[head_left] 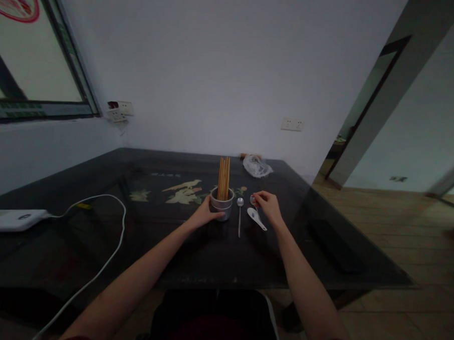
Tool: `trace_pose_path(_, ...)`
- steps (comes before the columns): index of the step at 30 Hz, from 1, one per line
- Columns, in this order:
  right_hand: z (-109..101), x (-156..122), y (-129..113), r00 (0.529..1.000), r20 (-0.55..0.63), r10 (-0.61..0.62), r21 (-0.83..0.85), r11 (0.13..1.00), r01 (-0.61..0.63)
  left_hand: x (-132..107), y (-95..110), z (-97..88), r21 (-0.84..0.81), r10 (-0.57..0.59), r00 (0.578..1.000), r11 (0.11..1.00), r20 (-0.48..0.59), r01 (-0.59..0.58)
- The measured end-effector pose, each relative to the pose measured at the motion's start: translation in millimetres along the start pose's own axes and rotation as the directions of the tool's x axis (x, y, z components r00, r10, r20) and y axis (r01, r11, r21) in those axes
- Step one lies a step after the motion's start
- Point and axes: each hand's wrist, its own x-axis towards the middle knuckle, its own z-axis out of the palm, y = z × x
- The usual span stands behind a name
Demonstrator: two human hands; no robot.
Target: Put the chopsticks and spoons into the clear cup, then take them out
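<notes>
A metal cup stands upright on the dark table, with a bundle of wooden chopsticks rising out of it. My left hand is wrapped around the cup's left side, its thumb across the front. Just right of the cup lies a long-handled metal spoon, bowl towards the wall. Beside that is a white soup spoon with a blue mark. Over its far end, my right hand has its fingers pinched on a small shiny spoon, partly hidden by the fingers.
A crumpled clear plastic bag lies at the table's far edge. On the left, a white power bank trails a white cable towards me. A dark flat object rests at the right. Wall sockets are behind.
</notes>
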Motion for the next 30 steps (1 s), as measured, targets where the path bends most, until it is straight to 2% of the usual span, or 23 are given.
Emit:
trace_pose_path(7,-0.1,0.7,1.4,1.0,0.0,0.01,0.033,0.999,-0.01,0.7,11.4,0.2,-0.04,0.061,0.998,0.997,-0.024,-0.062)
trace_pose_path(13,0.3,1.4,2.2,1.0,-0.011,0.004,0.023,1.0,-0.003,3.1,17.9,-5.4,0.023,0.03,0.988,0.999,-0.153,-0.027)
trace_pose_path(17,0.3,1.0,2.2,1.0,-0.006,0.011,0.03,0.999,-0.01,3.6,23.6,-7.9,0.055,0.066,0.971,0.997,-0.229,-0.054)
trace_pose_path(21,0.0,0.8,1.3,1.0,-0.001,0.006,0.014,1.0,-0.006,3.9,29.9,-10.5,0.066,0.115,0.953,0.993,-0.281,-0.1)
trace_pose_path(30,-0.6,1.8,1.6,1.0,0.005,0.0,-0.006,1.0,0.0,2.1,45.4,-23.2,0.096,0.148,0.916,0.988,-0.374,-0.121)
